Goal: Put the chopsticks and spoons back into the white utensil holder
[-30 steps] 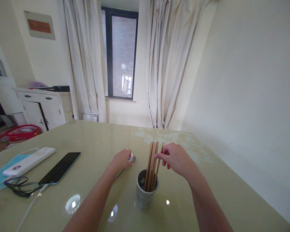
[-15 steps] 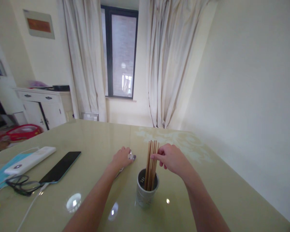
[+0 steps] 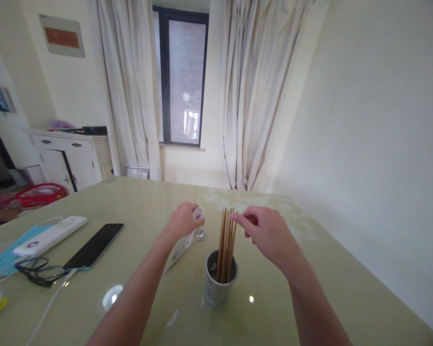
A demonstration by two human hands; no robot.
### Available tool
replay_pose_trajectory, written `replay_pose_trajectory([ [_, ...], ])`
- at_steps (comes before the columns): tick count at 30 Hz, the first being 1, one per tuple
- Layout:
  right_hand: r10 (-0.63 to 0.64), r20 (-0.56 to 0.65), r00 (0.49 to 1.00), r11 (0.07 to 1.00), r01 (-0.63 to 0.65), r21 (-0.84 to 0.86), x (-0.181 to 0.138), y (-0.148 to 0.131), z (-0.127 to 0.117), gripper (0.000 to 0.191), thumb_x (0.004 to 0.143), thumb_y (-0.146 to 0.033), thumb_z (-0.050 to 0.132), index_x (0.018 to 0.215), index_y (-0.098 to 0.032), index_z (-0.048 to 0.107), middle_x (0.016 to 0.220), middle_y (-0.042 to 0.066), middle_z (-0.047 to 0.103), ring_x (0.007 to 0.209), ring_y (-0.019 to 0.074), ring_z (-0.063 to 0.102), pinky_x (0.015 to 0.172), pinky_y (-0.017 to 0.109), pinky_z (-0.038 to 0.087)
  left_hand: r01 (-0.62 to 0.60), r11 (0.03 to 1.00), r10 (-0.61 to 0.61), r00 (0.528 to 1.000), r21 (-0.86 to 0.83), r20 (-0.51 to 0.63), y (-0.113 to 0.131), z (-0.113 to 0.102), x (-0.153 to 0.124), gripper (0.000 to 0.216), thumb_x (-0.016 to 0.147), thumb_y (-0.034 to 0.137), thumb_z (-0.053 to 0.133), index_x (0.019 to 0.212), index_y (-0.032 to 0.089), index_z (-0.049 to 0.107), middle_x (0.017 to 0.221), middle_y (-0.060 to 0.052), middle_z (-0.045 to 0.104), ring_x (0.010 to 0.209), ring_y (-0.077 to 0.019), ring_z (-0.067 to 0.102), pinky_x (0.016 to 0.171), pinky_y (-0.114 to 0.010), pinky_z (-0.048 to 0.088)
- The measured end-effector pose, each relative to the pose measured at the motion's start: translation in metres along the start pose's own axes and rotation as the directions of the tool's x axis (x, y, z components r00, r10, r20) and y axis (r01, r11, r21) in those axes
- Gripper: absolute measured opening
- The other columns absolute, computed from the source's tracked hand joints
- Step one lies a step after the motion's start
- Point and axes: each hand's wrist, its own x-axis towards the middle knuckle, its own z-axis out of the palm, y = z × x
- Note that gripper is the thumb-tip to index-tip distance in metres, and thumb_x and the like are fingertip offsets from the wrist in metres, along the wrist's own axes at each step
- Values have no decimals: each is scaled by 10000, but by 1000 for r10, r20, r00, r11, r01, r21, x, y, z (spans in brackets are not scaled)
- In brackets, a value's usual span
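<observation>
My left hand (image 3: 184, 220) is closed around a white spoon (image 3: 198, 213) with a blue mark in its bowl, held just above the table. Beneath that hand lie a metal spoon (image 3: 199, 235) and other slim utensils (image 3: 178, 252), partly covered by it. A grey patterned cup (image 3: 219, 292) stands in front of me, with a bunch of wooden chopsticks (image 3: 225, 250) upright in it. Beside the chopstick tops is my right hand (image 3: 265, 230), its thumb stretched towards them and its other fingers loosely curled. I see nothing held in it.
On the left of the glossy table (image 3: 274, 307) lie a black phone (image 3: 95, 246) on a cable, a white power strip (image 3: 50, 235), dark-framed glasses (image 3: 39, 271) and a blue mask (image 3: 7, 252). A wall (image 3: 375, 144) runs along the right side.
My left hand has lifted and turned, bringing the white spoon's bowl into sight and uncovering utensils below. My right hand has risen slightly towards the chopstick tops, its fingers looser.
</observation>
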Motion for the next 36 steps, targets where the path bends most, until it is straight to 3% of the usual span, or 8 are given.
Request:
replay_pose_trajectory([
  [5,-163,-169,972,953,200,228,-5,-11,6,248,965,-464,689,954,-224,748,762,3,761,557,141,641,563,250,439,-376,815,329,926,-440,-183,53,-37,-30,425,870,322,728,1277,200,744,1082,-52,678,892,-166,678,781,-279,583],
  [11,-241,-237,941,918,300,257,-11,-18,5,163,992,-314,620,931,-224,741,776,-3,771,589,135,653,593,243,453,-518,709,477,852,-479,-214,83,-52,-53,431,891,307,762,1321,297,734,1086,-29,663,957,-162,654,858,-295,572],
  [16,-228,-198,953,953,260,156,-11,-10,-3,172,977,-314,638,859,-226,726,714,-10,737,615,150,644,616,261,426,-310,773,315,945,-553,-90,46,-37,-26,434,954,483,668,1309,241,726,1177,-79,739,985,-199,697,810,-305,577],
  [19,-250,-31,968,964,252,87,-8,-7,0,183,980,-304,633,836,-225,712,735,-9,735,658,157,637,630,268,393,-94,958,100,995,-270,6,11,-9,-6,296,1005,338,550,1035,182,800,1013,-92,799,931,-216,723,849,-326,552],
  [21,-248,73,966,969,247,28,-6,-7,6,188,979,-284,633,817,-217,700,738,-6,728,659,153,616,624,271,360,43,998,-47,991,41,122,-8,12,1,202,940,250,614,937,192,808,1013,-105,810,968,-242,738,865,-331,538],
  [23,-241,155,958,967,250,-42,-5,-8,14,177,968,-252,639,805,-208,690,736,-1,715,661,149,597,620,273,328,105,976,-143,970,192,196,-20,29,2,136,893,240,674,912,210,805,1032,-103,813,991,-257,748,853,-326,534],
  [28,-213,288,934,954,263,-146,-7,-8,28,99,936,-221,658,839,-207,678,761,8,700,691,152,586,618,274,286,124,963,-185,948,238,258,-30,49,-2,101,829,253,732,910,222,785,1014,-102,813,970,-274,763,810,-326,544],
  [36,-192,386,902,929,294,-226,-10,-21,43,85,914,-234,684,836,-216,713,801,37,733,756,188,641,637,277,331,149,945,-234,929,290,286,-28,51,-8,211,798,242,716,1002,216,767,1086,-143,800,1038,-315,760,839,-368,571],
])
